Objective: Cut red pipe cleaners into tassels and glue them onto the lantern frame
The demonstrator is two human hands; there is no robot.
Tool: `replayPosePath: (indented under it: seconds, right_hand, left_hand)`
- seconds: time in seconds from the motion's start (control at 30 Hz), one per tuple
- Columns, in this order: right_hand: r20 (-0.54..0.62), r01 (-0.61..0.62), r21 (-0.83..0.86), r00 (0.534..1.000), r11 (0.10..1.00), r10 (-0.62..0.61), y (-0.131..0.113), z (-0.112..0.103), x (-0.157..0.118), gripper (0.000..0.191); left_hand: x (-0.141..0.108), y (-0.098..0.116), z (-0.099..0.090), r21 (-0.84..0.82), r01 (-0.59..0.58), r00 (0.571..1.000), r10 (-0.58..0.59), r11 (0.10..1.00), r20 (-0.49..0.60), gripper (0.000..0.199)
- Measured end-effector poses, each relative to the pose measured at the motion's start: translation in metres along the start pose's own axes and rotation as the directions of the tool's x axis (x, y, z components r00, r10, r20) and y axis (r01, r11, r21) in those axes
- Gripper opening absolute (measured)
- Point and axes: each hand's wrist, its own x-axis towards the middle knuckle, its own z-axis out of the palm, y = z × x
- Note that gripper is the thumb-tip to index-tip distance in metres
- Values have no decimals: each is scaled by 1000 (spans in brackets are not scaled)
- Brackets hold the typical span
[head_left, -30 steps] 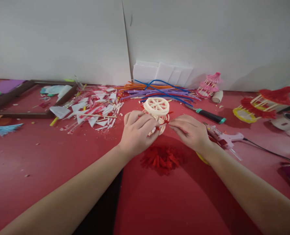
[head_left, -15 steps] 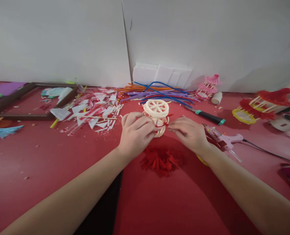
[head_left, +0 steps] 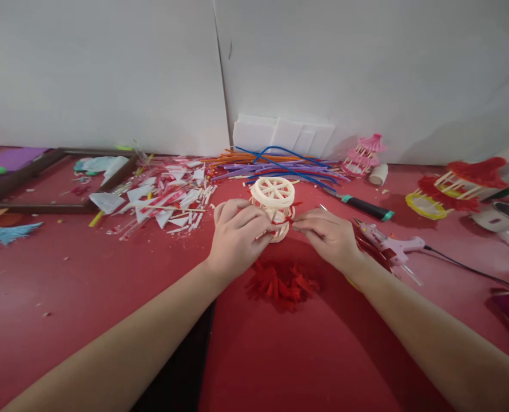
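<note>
A cream-coloured round frame (head_left: 273, 193), with a spoked wheel-like top and thin uprights, stands on the red table. Around its lower part runs a thin red strip (head_left: 285, 221). My left hand (head_left: 241, 232) is at the frame's left, its fingers closed on the strip near the front. At the right side my right hand (head_left: 328, 233) pinches the strip between thumb and fingertips. The fingers partly hide the frame's lower half. A heap of red fringed pieces (head_left: 282, 285) lies on the table between my forearms.
Behind the frame lie coloured pipe cleaners (head_left: 275, 166). Scraps (head_left: 168, 194) are piled to the left beside a dark frame (head_left: 35, 207). On the right are a cutter knife (head_left: 368, 207), a pink glue gun (head_left: 392, 243) and a red-yellow tiered model (head_left: 452, 186).
Both hands stay at the frame. The right fingertips have shifted slightly left towards it. Otherwise the scene looks the same, apart from a slight camera shift.
</note>
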Motion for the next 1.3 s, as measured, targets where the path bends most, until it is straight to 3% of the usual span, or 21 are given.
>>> replayPosePath:
  seconds: [0.23, 0.33, 0.4, 0.5, 0.63, 0.73, 0.83, 0.93, 1.3]
  right_hand:
    - [-22, -69, 54, 997, 996, 70, -5, 3, 0, 11]
    - [11, -256, 195, 966, 947, 259, -9, 4, 1, 10]
    - [62, -452, 312, 888, 836, 456, -11, 5, 4, 16]
    - [215, -681, 487, 701, 547, 680, -16, 7, 11, 24]
    - [416, -743, 664, 460, 84, 784, -22, 8, 20, 27]
    - [493, -752, 657, 366, -62, 789, -27, 10, 22, 25]
    - [510, -768, 637, 362, -60, 781, -29, 12, 22, 26]
    - [499, -777, 629, 385, -19, 777, -30, 15, 21, 27]
    - [415, -818, 525, 486, 233, 769, -36, 9, 21, 23]
  left_hand:
    - [0, -1, 1, -19, 17, 1000, -17, 1000, 14, 13]
    - [0, 0, -1, -29, 20, 999, -19, 999, 32, 11]
    - [1, 2, -4, -58, 22, 999, -20, 998, 41, 15]
    - [2, 5, -8, -148, 37, 999, -40, 988, -15, 32]
    - [1, 3, -4, -209, 157, 971, -190, 965, -147, 46]
    - [-2, 0, 4, -189, 213, 972, -228, 959, -60, 69]
    - [-5, -1, 9, -135, 231, 973, -228, 963, 42, 86]
    - [-6, 0, 10, -112, 252, 966, -244, 961, 80, 87]
    - [-4, -2, 10, -64, 261, 964, -257, 963, 73, 76]
